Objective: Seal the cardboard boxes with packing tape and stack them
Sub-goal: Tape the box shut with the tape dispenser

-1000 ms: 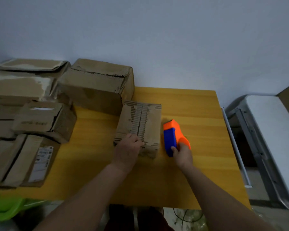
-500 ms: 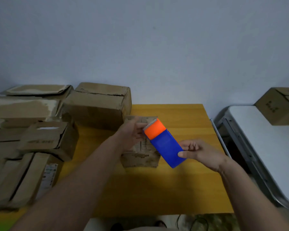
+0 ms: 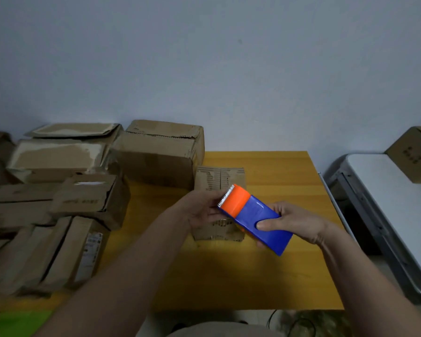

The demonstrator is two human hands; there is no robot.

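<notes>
Tape dispenser: held above small box at table centre; right hand grasping blue body, left hand fingering toothed orange end. Step: freeing tape end. Next: stick tape on box seam

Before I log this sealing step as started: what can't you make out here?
- Head view: tape roll and its loose end, hidden inside the tape dispenser.
- Small box top seam, covered by the dispenser and left hand.
- Box label print: blurred.
- Right hand holds the dispenser.
</notes>
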